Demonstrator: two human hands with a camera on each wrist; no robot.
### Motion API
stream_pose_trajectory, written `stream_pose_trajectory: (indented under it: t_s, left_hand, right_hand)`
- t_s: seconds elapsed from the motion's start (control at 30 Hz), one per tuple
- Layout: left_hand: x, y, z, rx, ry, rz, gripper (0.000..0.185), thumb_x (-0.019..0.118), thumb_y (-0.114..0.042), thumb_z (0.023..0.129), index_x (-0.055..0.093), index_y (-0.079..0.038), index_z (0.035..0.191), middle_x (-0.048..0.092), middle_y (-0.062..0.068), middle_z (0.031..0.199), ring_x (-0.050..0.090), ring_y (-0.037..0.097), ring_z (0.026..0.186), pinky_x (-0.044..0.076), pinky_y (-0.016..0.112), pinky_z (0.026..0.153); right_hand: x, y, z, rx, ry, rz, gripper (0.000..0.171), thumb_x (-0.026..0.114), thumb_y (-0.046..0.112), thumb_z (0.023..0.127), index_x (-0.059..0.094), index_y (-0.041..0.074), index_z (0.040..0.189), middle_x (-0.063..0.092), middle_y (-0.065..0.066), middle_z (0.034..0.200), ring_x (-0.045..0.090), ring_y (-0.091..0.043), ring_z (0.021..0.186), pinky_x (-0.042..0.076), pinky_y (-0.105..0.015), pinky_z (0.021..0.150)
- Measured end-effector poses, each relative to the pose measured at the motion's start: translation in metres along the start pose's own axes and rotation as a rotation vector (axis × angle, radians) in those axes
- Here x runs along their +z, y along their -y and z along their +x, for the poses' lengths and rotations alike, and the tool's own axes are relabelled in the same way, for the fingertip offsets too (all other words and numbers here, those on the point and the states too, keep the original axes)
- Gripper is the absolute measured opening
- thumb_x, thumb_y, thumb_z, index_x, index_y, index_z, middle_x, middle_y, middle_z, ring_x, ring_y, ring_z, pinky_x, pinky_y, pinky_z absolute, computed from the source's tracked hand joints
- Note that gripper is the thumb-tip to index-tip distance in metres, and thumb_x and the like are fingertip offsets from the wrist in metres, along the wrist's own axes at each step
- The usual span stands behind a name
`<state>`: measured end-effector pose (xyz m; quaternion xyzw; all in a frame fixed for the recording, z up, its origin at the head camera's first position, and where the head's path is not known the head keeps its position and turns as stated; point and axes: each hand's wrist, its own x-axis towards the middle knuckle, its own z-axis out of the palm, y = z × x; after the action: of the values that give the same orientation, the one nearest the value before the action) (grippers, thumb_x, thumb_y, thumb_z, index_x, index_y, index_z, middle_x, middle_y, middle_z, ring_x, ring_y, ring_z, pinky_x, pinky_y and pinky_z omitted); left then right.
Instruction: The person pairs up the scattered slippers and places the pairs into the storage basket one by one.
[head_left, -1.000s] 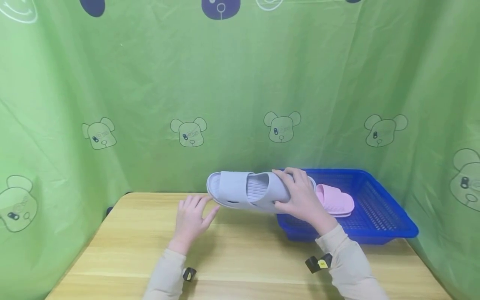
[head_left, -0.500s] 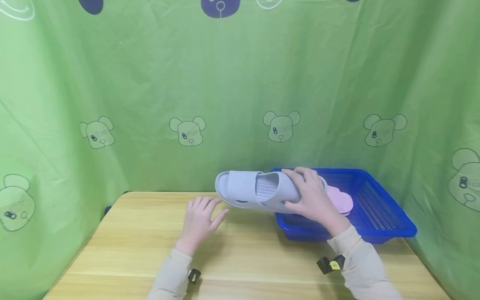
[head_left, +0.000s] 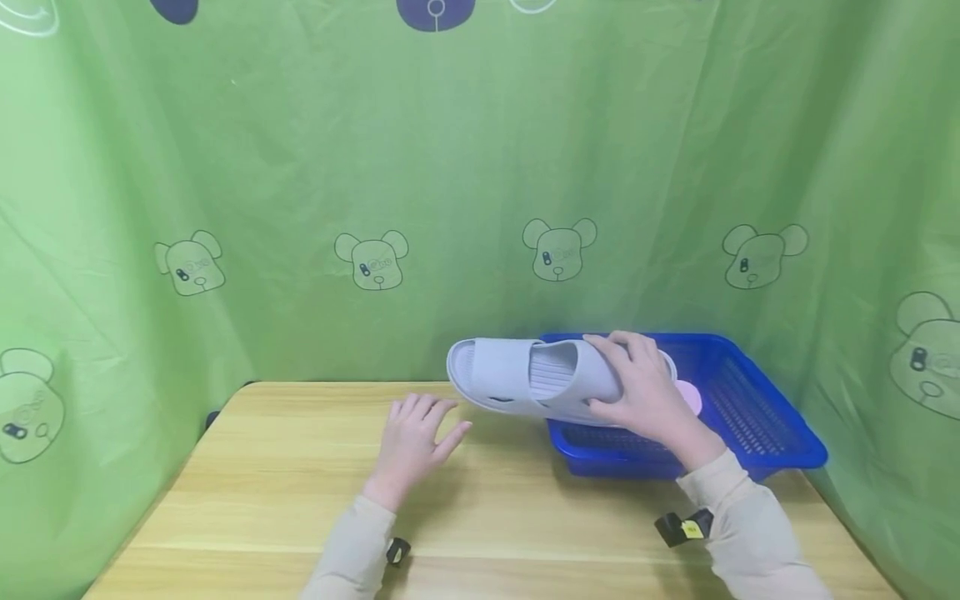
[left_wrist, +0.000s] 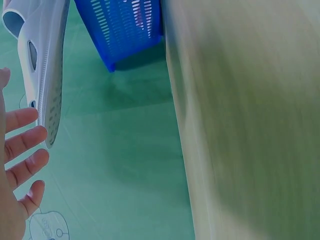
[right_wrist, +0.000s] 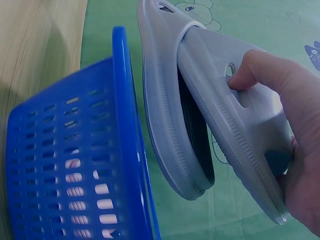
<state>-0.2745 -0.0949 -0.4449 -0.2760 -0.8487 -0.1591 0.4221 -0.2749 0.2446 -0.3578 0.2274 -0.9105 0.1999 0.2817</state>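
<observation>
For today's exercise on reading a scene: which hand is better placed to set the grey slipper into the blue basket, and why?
The right hand. It already grips the grey slipper above the blue basket, beside the pink slipper. The left hand is open over the table, holding nothing.

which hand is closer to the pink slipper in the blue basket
The right hand. It grips the grey slipper over the blue basket, just in front of the pink slipper. The left hand is open over the table, left of the basket.
</observation>
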Motion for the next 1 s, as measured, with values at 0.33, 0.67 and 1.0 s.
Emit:
stream_pose_trajectory:
  t_s: [0.33,0.67,1.0]
  left_hand:
    - [0.008,-0.008,0.004,0.038,-0.004,0.015,0.041,0.064,-0.049,0.086,0.070,-0.013,0.106,0.070,0.002,0.098,0.060,0.021,0.088,0.045,0.034,0.073]
    - [0.018,-0.015,0.013,0.055,-0.026,0.026,0.041,0.063,-0.051,0.087,0.070,-0.015,0.107,0.069,0.000,0.096,0.060,0.019,0.088,0.044,0.032,0.072]
    - [0.027,-0.027,0.019,0.047,0.005,0.029,0.043,0.060,-0.054,0.088,0.069,-0.016,0.107,0.069,-0.001,0.099,0.061,0.019,0.092,0.046,0.033,0.075]
  right_hand:
    - [-0.014,-0.014,-0.006,0.009,-0.006,-0.008,0.084,0.085,0.025,0.058,0.052,0.016,0.135,0.049,-0.023,0.125,0.039,-0.043,0.117,0.033,-0.067,0.092]
    - [-0.027,-0.028,-0.011,-0.005,-0.027,-0.024,0.084,0.084,0.023,0.057,0.052,0.014,0.134,0.049,-0.026,0.123,0.039,-0.046,0.115,0.033,-0.069,0.090]
    - [-0.043,-0.038,-0.018,0.030,-0.017,-0.012,0.082,0.084,0.019,0.056,0.053,0.013,0.132,0.048,-0.027,0.122,0.037,-0.047,0.114,0.035,-0.066,0.084]
